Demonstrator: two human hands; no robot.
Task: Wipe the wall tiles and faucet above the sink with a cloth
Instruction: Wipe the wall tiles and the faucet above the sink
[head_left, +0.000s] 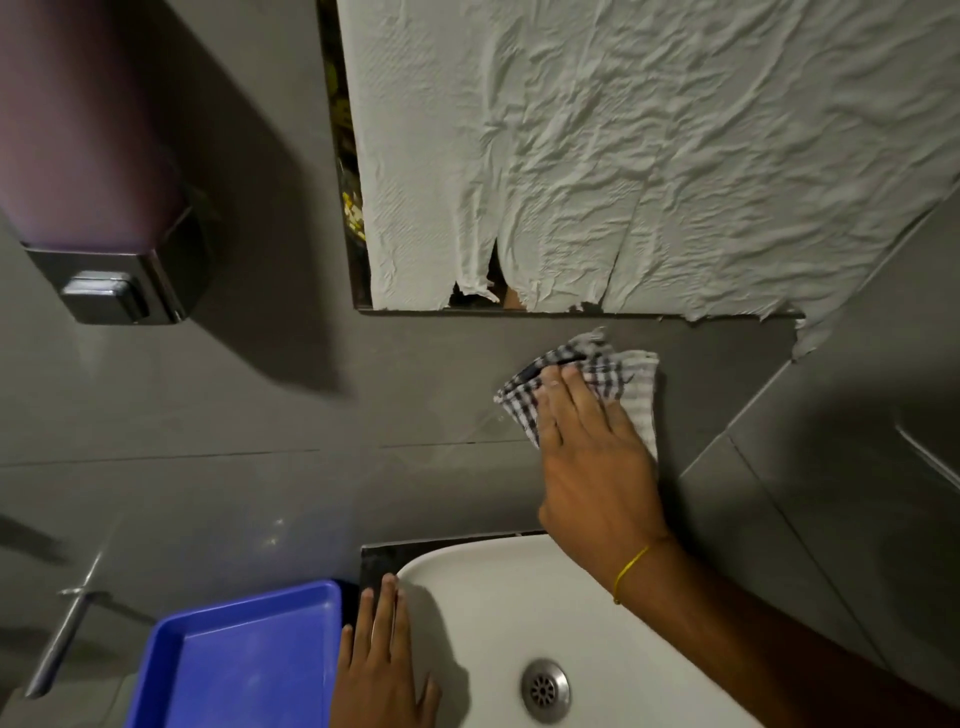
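Pressing checked cloth (582, 387) flat against grey wall tiles (426, 374) with right hand (592, 457), fingers spread over the fabric, palm on top, cloth bunched above and right of the fingertips. Paper-covered mirror (623, 156) edge sits just above the cloth. Yellow thread band (628, 571) on right wrist. Left hand (382, 660) lies open, flat, holding nothing, on the left rim of the white sink (519, 613), below and left of the right hand. Sink drain (545, 688) just right of left hand, blue tray (249, 660) just left of it. Soap dispenser (98, 208) on wall, far upper left of both hands. Faucet: cannot pick it out
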